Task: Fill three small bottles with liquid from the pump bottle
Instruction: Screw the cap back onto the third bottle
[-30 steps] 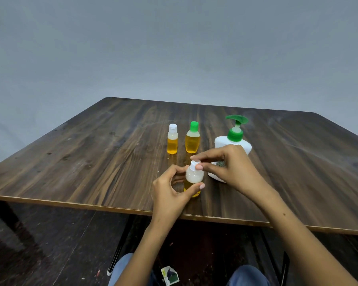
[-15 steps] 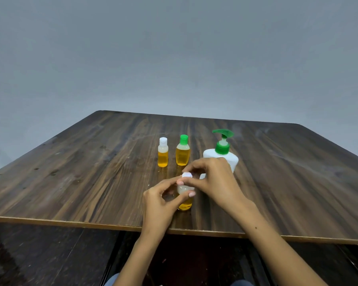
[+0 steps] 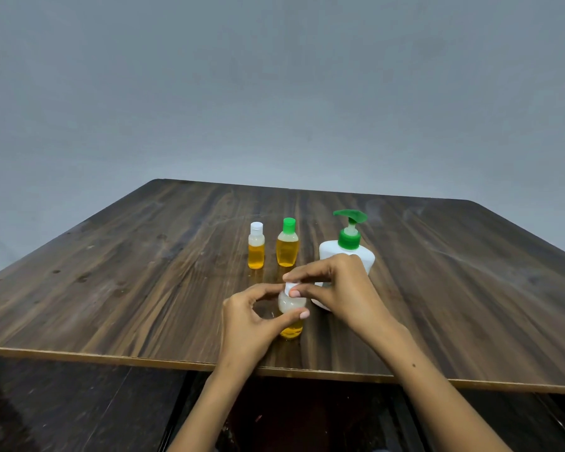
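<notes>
Behind, on the wooden table (image 3: 111, 288): a white-capped bottle (image 3: 256, 246) and a green-capped bottle (image 3: 287, 243), both holding amber liquid, upright, just beside each other; pump bottle (image 3: 346, 252) to their right, partly hidden by the right hand (image 3: 340, 288). Near the front edge, the third small bottle (image 3: 291, 316), gripped by the left hand (image 3: 248, 318); white cap (image 3: 290, 287) pinched by right fingertips, perhaps seated.

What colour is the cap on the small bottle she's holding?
White. The cap sits pinched under the right hand, seen in the head view.
</notes>
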Available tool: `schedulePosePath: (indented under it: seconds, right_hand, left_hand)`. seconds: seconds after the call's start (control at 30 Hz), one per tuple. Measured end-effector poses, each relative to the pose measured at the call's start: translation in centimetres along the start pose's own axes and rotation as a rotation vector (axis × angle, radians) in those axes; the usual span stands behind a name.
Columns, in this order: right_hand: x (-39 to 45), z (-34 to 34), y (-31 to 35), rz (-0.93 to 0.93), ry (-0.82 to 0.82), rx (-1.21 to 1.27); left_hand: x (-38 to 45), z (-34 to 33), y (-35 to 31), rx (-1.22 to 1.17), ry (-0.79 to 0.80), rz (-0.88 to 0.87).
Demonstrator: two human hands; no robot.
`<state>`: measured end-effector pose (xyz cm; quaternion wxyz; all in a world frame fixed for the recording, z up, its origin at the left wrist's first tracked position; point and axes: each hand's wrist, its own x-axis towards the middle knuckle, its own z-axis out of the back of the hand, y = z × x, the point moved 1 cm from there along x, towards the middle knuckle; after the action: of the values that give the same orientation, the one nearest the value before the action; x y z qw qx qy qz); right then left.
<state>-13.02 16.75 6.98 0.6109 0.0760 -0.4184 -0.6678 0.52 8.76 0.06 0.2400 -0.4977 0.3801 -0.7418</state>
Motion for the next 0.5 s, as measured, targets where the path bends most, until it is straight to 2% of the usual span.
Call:
schedulePosePath:
  seconds: [0.17,0.3,0.4,0.5]
  right_hand:
    - [-0.9,-1.0,-0.5,0.002,-0.126,0.06]
    - [-2.3,-1.9,-0.6,0.135,-0.218,0.09]
    - [-2.7,-2.0,-1.3,0.185,-0.349,0.039]
    - [-2.7,-2.3,-1.9,0.172,-0.395,-0.012]
  left_hand:
    - [0.1,0.0,-0.2,0.023,-0.014,-0.002]
    - [-0.1,-0.2,-0.5,0.063,-0.069,-0.019]
    - [0.5,0.5,0.1,0.076,-0.181,0.049]
    - [2.2,2.1,1.5,0.101,-0.281,0.131]
